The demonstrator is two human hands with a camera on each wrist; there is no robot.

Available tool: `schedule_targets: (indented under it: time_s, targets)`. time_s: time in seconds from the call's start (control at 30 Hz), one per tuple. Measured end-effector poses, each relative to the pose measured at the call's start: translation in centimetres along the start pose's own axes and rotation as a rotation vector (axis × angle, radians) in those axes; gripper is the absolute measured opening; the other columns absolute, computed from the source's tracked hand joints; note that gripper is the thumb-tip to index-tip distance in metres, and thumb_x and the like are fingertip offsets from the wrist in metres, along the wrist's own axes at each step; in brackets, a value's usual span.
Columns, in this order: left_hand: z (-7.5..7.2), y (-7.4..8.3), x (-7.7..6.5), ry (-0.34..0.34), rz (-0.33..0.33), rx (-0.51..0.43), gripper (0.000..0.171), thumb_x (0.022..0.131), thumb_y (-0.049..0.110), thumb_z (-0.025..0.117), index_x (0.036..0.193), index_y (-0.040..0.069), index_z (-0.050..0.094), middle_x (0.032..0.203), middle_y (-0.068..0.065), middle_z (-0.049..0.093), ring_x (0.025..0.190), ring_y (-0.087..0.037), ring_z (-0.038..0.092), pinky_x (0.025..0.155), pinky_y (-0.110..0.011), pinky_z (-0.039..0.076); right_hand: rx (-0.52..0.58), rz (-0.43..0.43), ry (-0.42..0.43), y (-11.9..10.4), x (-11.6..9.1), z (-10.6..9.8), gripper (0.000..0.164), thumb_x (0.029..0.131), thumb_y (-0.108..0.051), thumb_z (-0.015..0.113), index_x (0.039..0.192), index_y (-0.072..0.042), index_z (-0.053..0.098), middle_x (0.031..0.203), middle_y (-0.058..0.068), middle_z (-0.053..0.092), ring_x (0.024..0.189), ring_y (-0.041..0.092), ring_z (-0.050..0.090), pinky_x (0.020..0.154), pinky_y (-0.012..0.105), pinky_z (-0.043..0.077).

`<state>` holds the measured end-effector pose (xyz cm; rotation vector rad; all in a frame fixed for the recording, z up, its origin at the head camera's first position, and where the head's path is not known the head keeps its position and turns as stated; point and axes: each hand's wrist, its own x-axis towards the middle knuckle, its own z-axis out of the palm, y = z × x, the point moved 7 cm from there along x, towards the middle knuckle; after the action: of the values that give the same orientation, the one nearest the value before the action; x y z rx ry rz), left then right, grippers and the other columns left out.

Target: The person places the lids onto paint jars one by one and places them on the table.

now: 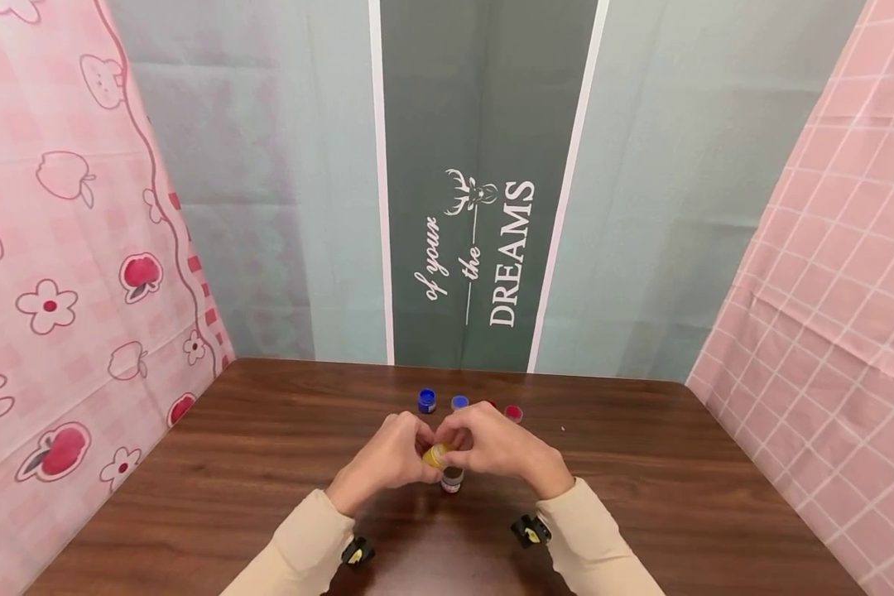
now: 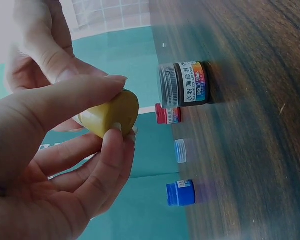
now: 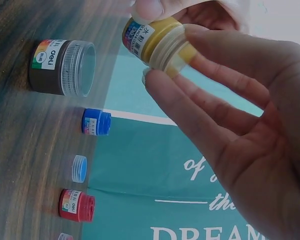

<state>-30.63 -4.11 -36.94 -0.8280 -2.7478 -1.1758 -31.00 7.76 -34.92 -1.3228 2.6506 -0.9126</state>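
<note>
Above the table, my left hand [image 1: 391,451] grips a small yellow paint jar [image 2: 117,116] by its base, thumb on one side and fingers on the other. My right hand [image 1: 495,444] pinches the clear screw lid [image 3: 166,51] of that jar between thumb and finger. The jar is tilted, its lid end toward the right hand, and the lid sits on its mouth. Just below both hands stands a dark brown paint jar [image 2: 192,84], upright, with its ribbed clear lid on. The hands partly cover the yellow jar in the head view.
Farther back on the wooden table [image 1: 641,472] stands an uncapped blue paint jar [image 1: 427,402], with a blue-stained lid [image 1: 459,402] beside it. A red paint jar [image 3: 77,205] is mostly hidden by the right hand in the head view; a red-stained lid [image 1: 513,413] lies near it. Curtains enclose the table.
</note>
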Motion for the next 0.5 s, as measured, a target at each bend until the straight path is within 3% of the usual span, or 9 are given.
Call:
schedule_targets:
  time_s: [0.27,0.5]
  targets:
    - [0.09,0.16,0.00,-0.024,-0.009,-0.014,0.018,0.071,0.007,0.090,0.086,0.005,0.080,0.078,-0.003,0.078,0.063,-0.006,0.063,0.057,-0.021,0.053,-0.017,0.096,-0.013,0.71,0.05,0.05,0.015,0.094,-0.026,0.076,0.098,-0.012,0.077,0.082,-0.004,0.075,0.064,0.000,0.059,0.060,0.019,0.054]
    - [-0.04,-0.06,0.06,-0.012,-0.017,0.012,0.021,0.069,0.009,0.092,0.085,0.004,0.078,0.078,-0.004,0.078,0.067,-0.006,0.066,0.060,-0.020,0.055,-0.047,0.054,0.029,0.46,-0.04,-0.34,0.019,0.099,-0.026,0.069,0.102,-0.009,0.076,0.089,-0.001,0.076,0.070,0.001,0.061,0.064,0.019,0.054]
